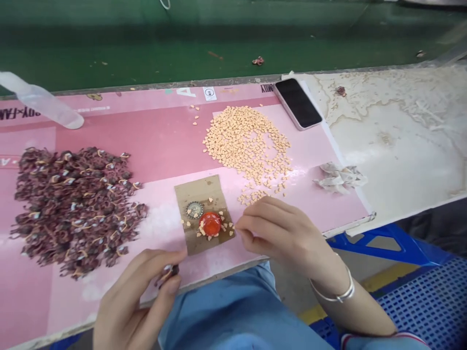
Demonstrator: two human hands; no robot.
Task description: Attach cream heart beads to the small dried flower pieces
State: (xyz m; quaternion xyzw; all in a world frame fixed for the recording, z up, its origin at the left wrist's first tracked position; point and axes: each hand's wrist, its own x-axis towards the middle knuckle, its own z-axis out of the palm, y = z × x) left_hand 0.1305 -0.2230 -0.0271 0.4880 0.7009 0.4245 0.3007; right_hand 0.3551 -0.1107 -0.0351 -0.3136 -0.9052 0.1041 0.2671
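- Head view: your pink surface (109,114) spans the frame, with a stained white sheet (397,141) lying across its right end.
- A heap of dark maroon pieces (76,209), threaded with orange strands, fills the left side.
- A loose pile of pale cream bits (248,141) spreads across the upper middle, with a black phone (297,103) just beyond it, toward the upper right.
- Lower left, your left hand (127,301) has its fingers (164,257) closed on a small dark piece (170,271), pinching it against your thumb.
- Lower right, your right hand (288,238) has its fingers (255,221) curled just beside a cardboard square (200,192); you cannot tell whether they grasp anything.
- On that cardboard, a red dome (210,223) sits just beside a ridged bottle cap (194,210), among scattered cream bits.
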